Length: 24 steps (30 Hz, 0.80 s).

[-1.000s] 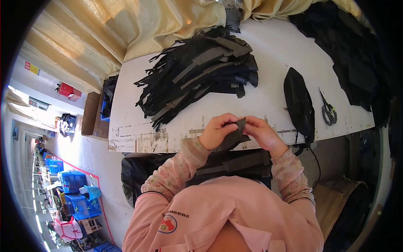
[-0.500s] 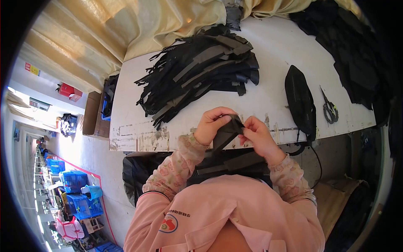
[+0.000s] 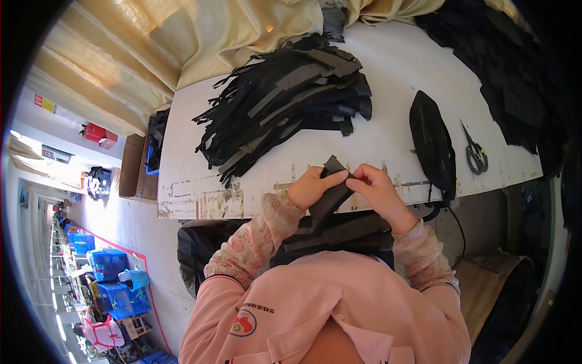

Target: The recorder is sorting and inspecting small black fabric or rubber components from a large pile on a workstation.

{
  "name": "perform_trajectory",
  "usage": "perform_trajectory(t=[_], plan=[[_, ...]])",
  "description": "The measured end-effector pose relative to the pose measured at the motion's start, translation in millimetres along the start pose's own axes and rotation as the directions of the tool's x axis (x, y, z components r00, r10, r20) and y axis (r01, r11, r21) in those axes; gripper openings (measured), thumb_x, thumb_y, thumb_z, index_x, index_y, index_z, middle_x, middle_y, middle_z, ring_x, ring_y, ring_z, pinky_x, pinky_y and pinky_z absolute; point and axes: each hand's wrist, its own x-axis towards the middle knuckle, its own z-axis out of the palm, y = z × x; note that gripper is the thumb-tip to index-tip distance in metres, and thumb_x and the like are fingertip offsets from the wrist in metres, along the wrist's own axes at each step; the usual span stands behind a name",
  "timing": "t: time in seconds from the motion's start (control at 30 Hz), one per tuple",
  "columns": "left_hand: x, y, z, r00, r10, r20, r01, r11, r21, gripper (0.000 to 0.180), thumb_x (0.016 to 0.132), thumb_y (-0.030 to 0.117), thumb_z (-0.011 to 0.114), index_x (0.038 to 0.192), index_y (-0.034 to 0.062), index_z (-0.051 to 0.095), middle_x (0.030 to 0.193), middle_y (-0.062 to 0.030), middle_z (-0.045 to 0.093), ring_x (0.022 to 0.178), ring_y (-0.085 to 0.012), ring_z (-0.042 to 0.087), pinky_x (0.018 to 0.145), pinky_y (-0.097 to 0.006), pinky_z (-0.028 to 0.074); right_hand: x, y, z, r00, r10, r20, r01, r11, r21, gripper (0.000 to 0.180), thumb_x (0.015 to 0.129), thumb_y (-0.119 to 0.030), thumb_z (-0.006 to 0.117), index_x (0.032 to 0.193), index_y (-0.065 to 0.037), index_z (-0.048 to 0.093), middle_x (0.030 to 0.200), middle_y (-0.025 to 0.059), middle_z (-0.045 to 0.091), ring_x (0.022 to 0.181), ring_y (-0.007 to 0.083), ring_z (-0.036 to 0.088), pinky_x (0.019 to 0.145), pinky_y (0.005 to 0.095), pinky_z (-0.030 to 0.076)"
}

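Both my hands hold a black fabric strip point(image 3: 330, 197) upright over the near edge of the white table point(image 3: 388, 136). My left hand point(image 3: 312, 187) pinches its left side and my right hand point(image 3: 379, 191) grips its top right, fingertips meeting at the strip's upper end. The strip hangs down toward more black strips lying across my lap point(image 3: 345, 233). A big heap of black fabric strips point(image 3: 291, 97) lies on the table just beyond my hands.
A black oval pouch point(image 3: 431, 142) and scissors point(image 3: 474, 153) lie on the table's right side. More black fabric point(image 3: 503, 67) is piled at the far right. A yellow curtain point(image 3: 200, 36) hangs behind the table. Blue crates point(image 3: 115, 288) stand on the floor to the left.
My hands have turned the strip from lying flat between them to standing upright, and raised it slightly toward the table edge.
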Motion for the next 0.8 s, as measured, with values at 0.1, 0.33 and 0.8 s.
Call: perform_trajectory(t=[0.1,0.33,0.8], plan=[[2,-8,5,0.998,0.048,0.033,-0.050,0.997,0.059,0.029,0.088,0.029,0.065,0.097,0.0015,0.066,0.082,-0.0007,0.065,0.072,-0.0079,0.057,0.065,-0.023,0.047,-5,4,-14,0.985,0.152,0.082,-0.168,0.949,0.268,0.018,0.083,-0.014,0.067,0.080,-0.003,0.054,0.067,0.0006,0.051,0.062,0.0064,0.044,0.055,0.0237,0.039],[-31,-86,-10,0.755,0.414,0.509,-0.621,0.200,0.758,0.038,0.075,0.022,0.070,0.109,0.0078,0.060,0.104,-0.0148,0.054,0.099,-0.0331,0.052,0.084,-0.043,0.043,-61,17,-91,0.787,0.512,0.344,-0.007,0.566,-0.824,0.031,0.066,-0.027,0.077,0.078,-0.003,0.060,0.069,0.0138,0.060,0.066,0.0293,0.059,0.061,0.0391,0.046],[-37,-98,-2,0.793,0.366,0.486,-0.603,0.360,0.712,0.023,0.084,0.020,0.066,0.101,0.0047,0.063,0.097,-0.0139,0.057,0.092,-0.0309,0.056,0.082,-0.040,0.047,218,15,-25,0.893,0.289,-0.347,-0.294,0.955,0.038,0.043,0.082,-0.039,0.067,0.104,-0.003,0.054,0.073,0.0080,0.060,0.061,0.0155,0.059,0.053,0.0291,0.049]])
